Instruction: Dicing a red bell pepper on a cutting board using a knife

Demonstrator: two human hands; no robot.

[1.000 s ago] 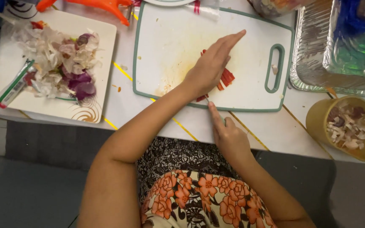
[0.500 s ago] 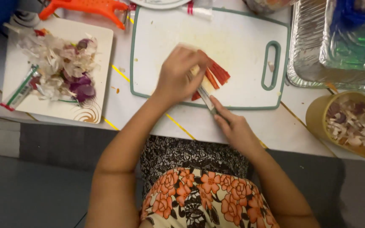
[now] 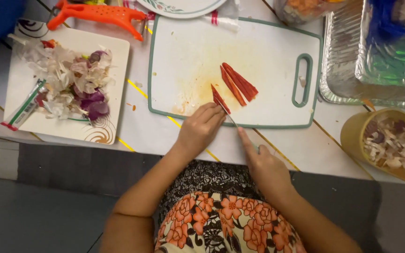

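A white cutting board (image 3: pixel 198 51) with a green rim lies on the table. Red chilli strips (image 3: pixel 240 83) rest near its middle, and one more red strip (image 3: pixel 219 98) lies by the front edge. My left hand (image 3: pixel 200 129) sits at the board's front edge, fingertips touching that strip. My right hand (image 3: pixel 263 164) holds a knife (image 3: pixel 233 119) by the handle, with the thin blade pointing up to the strip and my forefinger laid along its back.
A square plate (image 3: pixel 113 61) with onion and garlic skins sits left. An orange peeler (image 3: pixel 94 13) lies behind it. Foil trays (image 3: pixel 343 70) stand at right, with a yellow bowl (image 3: pixel 352 136) of peelings in front of them. A round plate (image 3: pixel 179 7) sits behind the board.
My left hand has slid from the middle of the board back to its front edge, uncovering the cut strips. The knife blade moved left onto a single strip.
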